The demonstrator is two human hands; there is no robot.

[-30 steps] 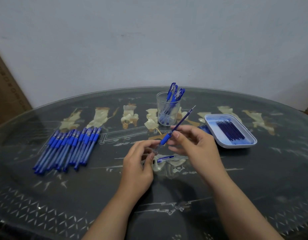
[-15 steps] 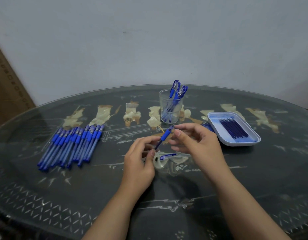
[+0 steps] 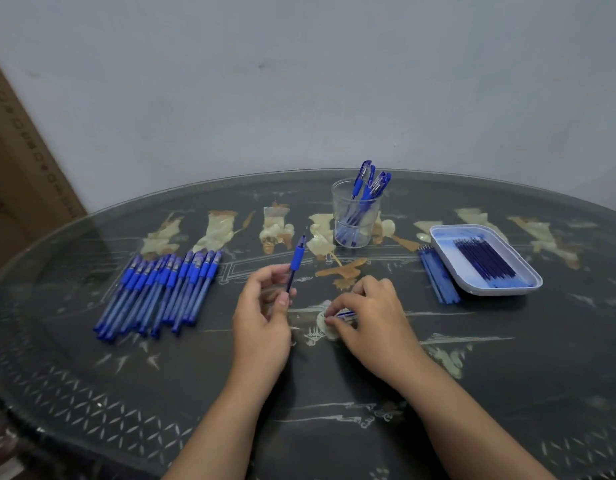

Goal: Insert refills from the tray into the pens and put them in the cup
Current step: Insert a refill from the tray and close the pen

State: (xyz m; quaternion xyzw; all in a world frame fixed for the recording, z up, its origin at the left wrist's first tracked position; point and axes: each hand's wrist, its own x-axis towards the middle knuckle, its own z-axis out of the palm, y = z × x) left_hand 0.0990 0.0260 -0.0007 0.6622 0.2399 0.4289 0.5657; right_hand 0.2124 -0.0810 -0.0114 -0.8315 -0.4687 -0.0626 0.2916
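We see left hand (image 3: pixel 261 317) pinching pen (image 3: pixel 297 258) upright, tip up — likely kept clear for capping. Right hand (image 3: pixel 369 317) low on table (image 3: pixel 507 358), fingertips pinching what we take for cap (image 3: pixel 346 313). Refills (image 3: pixel 483 261) lie in tray (image 3: pixel 507 289); cup (image 3: pixel 341 216) just beyond — easy drop-in.

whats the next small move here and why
Probably lift the small blue pen cap that the right hand pinches and push it onto the blue plastic pen in the left hand. Its tip looks bare, while the pens in the clear plastic cup wear caps.
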